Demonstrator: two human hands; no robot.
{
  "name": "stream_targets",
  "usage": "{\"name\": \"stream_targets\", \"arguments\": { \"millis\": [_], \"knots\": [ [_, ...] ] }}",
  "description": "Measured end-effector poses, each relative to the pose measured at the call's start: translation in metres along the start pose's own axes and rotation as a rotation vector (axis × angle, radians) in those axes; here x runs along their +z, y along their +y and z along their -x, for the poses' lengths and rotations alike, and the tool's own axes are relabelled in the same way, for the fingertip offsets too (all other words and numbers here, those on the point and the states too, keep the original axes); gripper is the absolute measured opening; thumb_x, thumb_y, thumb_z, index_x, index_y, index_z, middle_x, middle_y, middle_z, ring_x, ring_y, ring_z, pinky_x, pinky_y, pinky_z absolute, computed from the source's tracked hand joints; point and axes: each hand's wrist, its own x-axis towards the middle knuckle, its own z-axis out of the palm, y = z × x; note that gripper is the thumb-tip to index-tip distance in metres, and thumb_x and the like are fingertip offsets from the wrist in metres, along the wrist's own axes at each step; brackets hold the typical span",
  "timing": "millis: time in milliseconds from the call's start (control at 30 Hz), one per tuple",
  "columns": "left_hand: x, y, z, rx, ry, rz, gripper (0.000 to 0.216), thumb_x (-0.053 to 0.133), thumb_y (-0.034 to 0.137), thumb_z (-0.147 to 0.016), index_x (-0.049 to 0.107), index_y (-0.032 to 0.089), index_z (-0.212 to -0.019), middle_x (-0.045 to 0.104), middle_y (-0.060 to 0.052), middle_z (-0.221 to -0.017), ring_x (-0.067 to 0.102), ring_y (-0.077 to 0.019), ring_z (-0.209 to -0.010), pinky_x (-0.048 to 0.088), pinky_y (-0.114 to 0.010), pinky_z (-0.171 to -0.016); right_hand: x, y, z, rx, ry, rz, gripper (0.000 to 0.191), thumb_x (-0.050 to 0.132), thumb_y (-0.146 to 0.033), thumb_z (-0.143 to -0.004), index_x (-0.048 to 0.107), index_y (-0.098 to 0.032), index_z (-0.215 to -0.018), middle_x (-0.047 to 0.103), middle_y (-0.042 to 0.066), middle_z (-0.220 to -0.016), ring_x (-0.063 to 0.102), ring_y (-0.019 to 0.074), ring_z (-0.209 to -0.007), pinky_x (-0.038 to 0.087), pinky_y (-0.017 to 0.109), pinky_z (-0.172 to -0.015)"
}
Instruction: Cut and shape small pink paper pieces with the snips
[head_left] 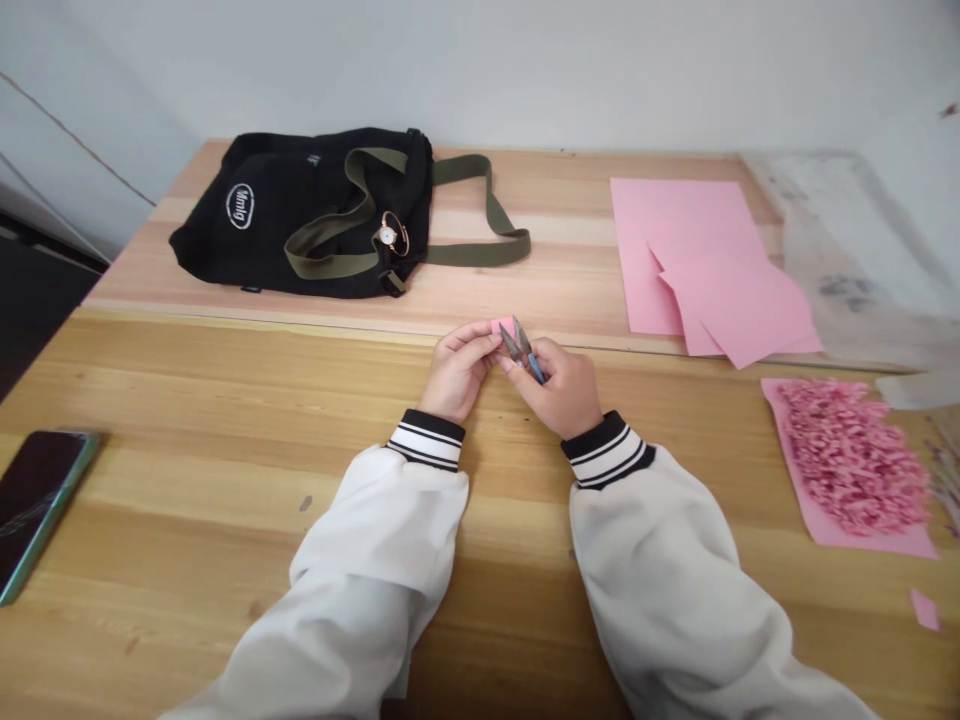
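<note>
Between the fingertips of my left hand point(459, 368) is a small piece of pink paper point(502, 325), pinched near its lower left. My right hand point(561, 388) is closed around a pair of thread snips point(530, 358) with dark metal blades and a blue part near the grip. The blades stand apart in a V and point up and left, at the right side of the paper. Whether they touch it I cannot tell. Both hands are close together above the middle of the wooden table point(225, 480).
A black bag point(300, 215) with green straps lies at the back left, a wristwatch point(388, 235) on it. Pink sheets point(690, 240) lie back right. Nearer, curly pink paper pieces point(855, 460) are heaped on a pink sheet, with a scrap point(925, 609) below. A phone point(41, 500) lies left.
</note>
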Motion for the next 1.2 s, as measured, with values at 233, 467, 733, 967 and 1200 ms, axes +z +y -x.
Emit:
{"name": "stream_targets", "arguments": {
  "millis": [233,467,733,967,1200],
  "knots": [
    [-0.0001,-0.0004,0.0004,-0.002,0.007,0.001,0.007,0.074,0.012,-0.061,0.071,0.016,-0.066,0.068,0.0,-0.067,0.061,-0.0096,-0.064,0.046,-0.024,-0.067,0.0002,-0.0002,-0.0003,0.005,-0.003,0.011,0.03,0.058,-0.043,-0.08,0.048,-0.021,-0.063,0.05,-0.003,-0.05,0.043,0.0109,-0.045,0.032,0.025,-0.049],
    [-0.0002,-0.0007,-0.0001,0.003,-0.004,0.009,0.009,0.076,0.013,-0.06,0.072,0.015,-0.067,0.069,0.0,-0.066,0.061,-0.0093,-0.063,0.047,-0.023,-0.066,0.0004,0.0009,0.0005,-0.007,0.006,0.009,0.029,0.059,-0.043,-0.08,0.049,-0.02,-0.065,0.05,-0.003,-0.051,0.043,0.0106,-0.045,0.032,0.024,-0.049],
    [-0.0011,-0.002,-0.0009,0.009,-0.007,0.037,0.011,0.078,0.014,-0.056,0.072,0.015,-0.065,0.069,0.0,-0.064,0.061,-0.0083,-0.061,0.047,-0.021,-0.064,0.0006,0.0014,0.0001,-0.03,0.011,0.007,0.03,0.058,-0.043,-0.081,0.047,-0.021,-0.064,0.047,-0.004,-0.049,0.041,0.0103,-0.044,0.032,0.024,-0.048],
    [0.0004,-0.0006,0.0001,0.007,0.005,0.019,0.007,0.077,0.015,-0.061,0.071,0.015,-0.064,0.068,0.0,-0.063,0.061,-0.0087,-0.06,0.047,-0.022,-0.064,0.0002,0.0011,-0.0002,-0.043,0.018,0.008,0.031,0.058,-0.044,-0.08,0.044,-0.022,-0.063,0.043,-0.005,-0.048,0.039,0.01,-0.043,0.031,0.024,-0.048],
    [0.0031,0.0008,0.001,0.01,0.013,0.009,0.01,0.077,0.017,-0.063,0.069,0.014,-0.06,0.065,0.0,-0.059,0.059,-0.0081,-0.058,0.046,-0.022,-0.063,-0.0004,0.0002,-0.0009,-0.049,0.031,0.003,0.033,0.059,-0.042,-0.079,0.04,-0.022,-0.061,0.04,-0.006,-0.047,0.035,0.0092,-0.043,0.028,0.024,-0.047]
  ]
}}
